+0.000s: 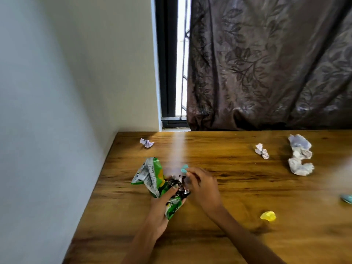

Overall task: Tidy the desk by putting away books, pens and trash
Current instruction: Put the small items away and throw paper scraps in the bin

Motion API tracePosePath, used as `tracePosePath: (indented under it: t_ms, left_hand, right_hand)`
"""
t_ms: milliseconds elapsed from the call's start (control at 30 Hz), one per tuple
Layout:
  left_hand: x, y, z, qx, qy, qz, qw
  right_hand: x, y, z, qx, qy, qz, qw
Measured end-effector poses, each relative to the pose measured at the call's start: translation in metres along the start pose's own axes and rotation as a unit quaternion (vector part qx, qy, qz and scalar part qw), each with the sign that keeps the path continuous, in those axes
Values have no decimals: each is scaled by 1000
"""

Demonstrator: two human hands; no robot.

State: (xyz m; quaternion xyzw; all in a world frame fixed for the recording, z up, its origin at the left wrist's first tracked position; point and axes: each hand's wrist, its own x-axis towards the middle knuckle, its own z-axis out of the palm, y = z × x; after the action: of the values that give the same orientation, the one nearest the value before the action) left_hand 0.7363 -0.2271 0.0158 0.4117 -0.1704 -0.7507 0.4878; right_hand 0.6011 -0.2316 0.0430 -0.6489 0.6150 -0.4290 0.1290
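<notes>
My left hand (162, 208) grips a bunch of crumpled wrappers: a green and white snack bag (150, 176) with dark foil wrappers (177, 187) tucked against it. My right hand (202, 185) pinches a small teal scrap (184, 168) at its fingertips, just above the bunch. Loose trash lies on the wooden desk (228, 187): a small crumpled paper (146, 143) at the back left, another crumpled paper (262, 151) at the back right, a large crumpled white paper (300, 155) further right, and a yellow wad (268, 216) near the front.
A white wall (57, 92) borders the desk's left edge. A dark patterned curtain (266, 63) and a window frame (169, 63) stand behind the desk. A teal object (346, 198) is cut off at the right edge.
</notes>
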Motion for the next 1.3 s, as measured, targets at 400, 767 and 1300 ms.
tracePosePath:
  t_ms: [400, 767, 1300]
  left_hand:
    - [-18, -39, 34, 11, -110, -74, 991]
    - [-26, -74, 68, 37, -89, -101, 990]
    - [-16, -121, 138, -26, -11, -101, 994]
  right_hand:
    - [-54, 4, -40, -126, -59, 77, 987]
    - [-75, 23, -85, -49, 24, 82, 995]
    - [-12, 176, -199, -179, 53, 237, 953]
